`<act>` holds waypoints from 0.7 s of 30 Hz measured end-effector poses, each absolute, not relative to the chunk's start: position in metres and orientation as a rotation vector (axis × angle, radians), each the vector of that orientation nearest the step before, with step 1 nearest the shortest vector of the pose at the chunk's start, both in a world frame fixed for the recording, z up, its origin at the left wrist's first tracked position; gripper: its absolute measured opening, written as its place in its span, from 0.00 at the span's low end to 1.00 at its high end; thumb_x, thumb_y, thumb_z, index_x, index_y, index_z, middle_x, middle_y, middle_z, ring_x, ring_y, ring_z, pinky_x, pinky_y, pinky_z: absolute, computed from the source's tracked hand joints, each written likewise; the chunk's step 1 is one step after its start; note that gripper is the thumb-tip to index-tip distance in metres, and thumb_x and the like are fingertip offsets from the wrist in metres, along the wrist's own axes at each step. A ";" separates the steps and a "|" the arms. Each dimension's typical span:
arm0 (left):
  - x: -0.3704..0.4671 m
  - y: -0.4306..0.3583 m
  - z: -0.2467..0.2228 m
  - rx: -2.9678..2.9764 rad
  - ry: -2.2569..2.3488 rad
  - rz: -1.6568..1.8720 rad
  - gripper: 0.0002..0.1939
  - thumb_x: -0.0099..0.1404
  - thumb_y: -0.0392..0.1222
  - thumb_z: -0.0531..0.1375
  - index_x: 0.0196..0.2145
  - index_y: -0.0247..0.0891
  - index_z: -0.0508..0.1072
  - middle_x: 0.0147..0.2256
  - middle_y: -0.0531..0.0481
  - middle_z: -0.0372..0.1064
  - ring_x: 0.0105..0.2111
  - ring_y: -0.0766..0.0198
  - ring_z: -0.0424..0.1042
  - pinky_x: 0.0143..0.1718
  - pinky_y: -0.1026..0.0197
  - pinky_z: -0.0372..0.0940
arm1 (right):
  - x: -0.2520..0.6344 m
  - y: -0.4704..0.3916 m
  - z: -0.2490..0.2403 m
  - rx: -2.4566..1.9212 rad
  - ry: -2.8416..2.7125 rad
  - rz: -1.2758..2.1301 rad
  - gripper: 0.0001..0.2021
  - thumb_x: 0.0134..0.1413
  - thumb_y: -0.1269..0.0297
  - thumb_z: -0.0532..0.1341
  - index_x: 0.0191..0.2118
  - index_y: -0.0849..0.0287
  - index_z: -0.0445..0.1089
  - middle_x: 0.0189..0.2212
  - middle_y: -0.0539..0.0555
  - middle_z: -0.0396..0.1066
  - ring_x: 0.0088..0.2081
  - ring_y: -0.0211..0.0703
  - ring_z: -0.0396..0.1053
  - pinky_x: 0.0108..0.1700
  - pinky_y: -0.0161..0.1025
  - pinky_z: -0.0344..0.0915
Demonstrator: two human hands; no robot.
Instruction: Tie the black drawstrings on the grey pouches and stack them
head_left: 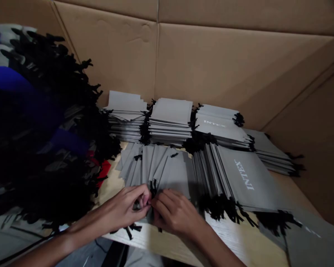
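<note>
cord seemingly pinched between left hand and right hand, grip partly hidden | bags fanned left of leaning stack | cord apparently being worked; fingertip control called for

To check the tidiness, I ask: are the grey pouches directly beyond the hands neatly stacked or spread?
Spread: the grey pouches overlap like a loose fan, their edges lying at different angles.
</note>
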State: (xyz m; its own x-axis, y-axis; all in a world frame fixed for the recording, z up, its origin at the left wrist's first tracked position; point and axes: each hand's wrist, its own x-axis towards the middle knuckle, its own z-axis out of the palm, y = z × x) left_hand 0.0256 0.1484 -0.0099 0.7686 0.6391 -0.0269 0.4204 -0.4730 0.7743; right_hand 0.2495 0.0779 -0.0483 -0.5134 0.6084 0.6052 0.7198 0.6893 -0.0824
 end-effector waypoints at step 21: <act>0.030 0.139 -0.016 2.058 0.710 0.422 0.17 0.61 0.31 0.58 0.31 0.46 0.51 0.29 0.60 0.64 0.29 0.68 0.61 0.30 0.64 0.55 | 0.246 0.076 -0.051 -0.896 -2.135 -0.217 0.11 0.58 0.73 0.60 0.46 0.59 0.70 0.31 0.53 0.74 0.32 0.46 0.68 0.33 0.42 0.66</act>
State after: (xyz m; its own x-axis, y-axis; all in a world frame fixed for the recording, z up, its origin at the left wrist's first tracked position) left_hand 0.0299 0.1387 -0.0160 0.7775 0.6282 0.0276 0.3241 -0.4380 0.8385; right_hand 0.2456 0.0762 -0.0511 -0.4348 0.5281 0.7294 0.6642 0.7350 -0.1362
